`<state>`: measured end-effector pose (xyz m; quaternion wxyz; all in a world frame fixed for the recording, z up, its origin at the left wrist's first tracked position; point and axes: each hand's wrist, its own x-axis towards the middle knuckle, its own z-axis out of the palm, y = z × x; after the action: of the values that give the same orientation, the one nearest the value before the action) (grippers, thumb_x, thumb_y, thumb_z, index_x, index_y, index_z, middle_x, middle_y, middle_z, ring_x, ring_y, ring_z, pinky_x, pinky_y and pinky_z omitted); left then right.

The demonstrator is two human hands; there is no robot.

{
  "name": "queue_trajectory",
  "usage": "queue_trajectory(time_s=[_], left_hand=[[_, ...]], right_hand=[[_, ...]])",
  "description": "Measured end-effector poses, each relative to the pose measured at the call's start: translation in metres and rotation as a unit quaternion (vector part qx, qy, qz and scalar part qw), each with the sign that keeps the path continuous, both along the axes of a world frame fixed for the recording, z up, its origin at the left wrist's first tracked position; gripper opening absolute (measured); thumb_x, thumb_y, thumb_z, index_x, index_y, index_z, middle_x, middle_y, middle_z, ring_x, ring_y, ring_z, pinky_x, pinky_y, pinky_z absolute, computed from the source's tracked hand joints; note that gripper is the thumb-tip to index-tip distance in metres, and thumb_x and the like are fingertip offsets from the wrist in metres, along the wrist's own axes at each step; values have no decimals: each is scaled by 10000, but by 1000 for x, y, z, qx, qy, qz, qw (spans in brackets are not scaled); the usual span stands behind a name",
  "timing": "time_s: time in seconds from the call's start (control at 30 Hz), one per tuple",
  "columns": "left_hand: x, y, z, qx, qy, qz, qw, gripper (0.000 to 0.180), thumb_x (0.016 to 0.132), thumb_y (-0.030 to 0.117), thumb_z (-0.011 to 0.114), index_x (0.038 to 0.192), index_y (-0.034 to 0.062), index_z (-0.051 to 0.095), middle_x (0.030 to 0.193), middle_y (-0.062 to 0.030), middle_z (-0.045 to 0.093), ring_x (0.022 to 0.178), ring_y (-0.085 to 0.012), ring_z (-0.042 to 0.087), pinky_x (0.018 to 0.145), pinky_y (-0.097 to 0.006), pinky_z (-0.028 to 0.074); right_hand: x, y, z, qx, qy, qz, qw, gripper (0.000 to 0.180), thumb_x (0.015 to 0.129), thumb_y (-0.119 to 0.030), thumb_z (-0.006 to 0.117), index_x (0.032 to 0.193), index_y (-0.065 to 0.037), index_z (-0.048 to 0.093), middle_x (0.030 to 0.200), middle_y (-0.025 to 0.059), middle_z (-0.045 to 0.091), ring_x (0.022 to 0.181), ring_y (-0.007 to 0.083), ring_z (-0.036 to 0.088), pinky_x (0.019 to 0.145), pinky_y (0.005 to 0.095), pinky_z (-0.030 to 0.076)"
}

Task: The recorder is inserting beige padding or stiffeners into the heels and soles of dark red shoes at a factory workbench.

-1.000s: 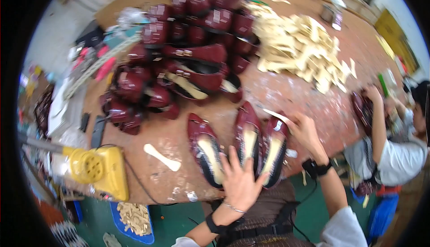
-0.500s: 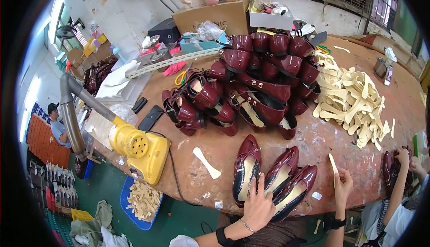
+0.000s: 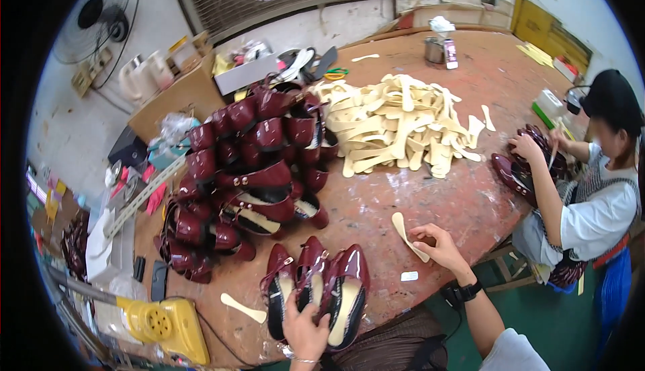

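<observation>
Reddish-brown workbench (image 3: 366,216) w/ a tall shoe heap (image 3: 259,162), glossy burgundy w/ small gold-tone buckles. Just in front of the heap, on the wearer's side, three burgundy shoes (image 3: 344,283) sit side by side, toes toward the heap, cream lining pcs showing inside.

L hand (image 3: 306,334), in front of the heap, lies over the heel end of these three, fingers bent & touching them; can't tell if it's gripping or only resting. R hand (image 3: 437,246), to the heap's right & nearer the wearer, pinches a thin cream insole (image 3: 401,231) btwn thumb & fingers, tilted, just above the bench or touching it; can't tell which.

Directly right of the heap: a big pile of cream insoles (image 3: 403,132). In front of the heap, toward its left: one loose insole (image 3: 243,308) lying flat, & a yellow machine (image 3: 168,327) w/ a grey pipe. Well right of the heap: a co-worker (image 3: 588,226) in a dark cap, hands at dark-red shoes (image 3: 514,175).
</observation>
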<state>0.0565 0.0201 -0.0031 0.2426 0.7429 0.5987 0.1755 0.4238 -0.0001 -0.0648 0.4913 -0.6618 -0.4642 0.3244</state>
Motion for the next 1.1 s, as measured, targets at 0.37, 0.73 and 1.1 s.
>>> queue_trajectory(time_s=[0.37,0.73,1.1], left_hand=[[-98,21,111,-183,-335,-30,924,270,757,11,813,1008,-23,721,1407,-140,507,1302,-240,485,1109,-351,336],[-132,135,237,-14,-349,94,932,35,898,38,632,917,68,625,867,37,646,763,-45,597,689,-213,480],[-134,284,288,39,-382,174,907,118,877,113,649,888,23,724,896,-50,716,750,-170,669,706,-333,557]], right_hand=[[10,-3,1,-3,141,47,989,213,933,-25,649,1139,23,673,1084,74,716,993,131,662,882,285,529],[13,-2,-3,3,163,47,986,195,923,23,629,1110,23,682,1063,61,720,949,113,647,867,261,497],[11,-4,5,7,190,22,982,199,926,9,636,1118,21,686,1047,49,712,958,107,639,872,249,491]])
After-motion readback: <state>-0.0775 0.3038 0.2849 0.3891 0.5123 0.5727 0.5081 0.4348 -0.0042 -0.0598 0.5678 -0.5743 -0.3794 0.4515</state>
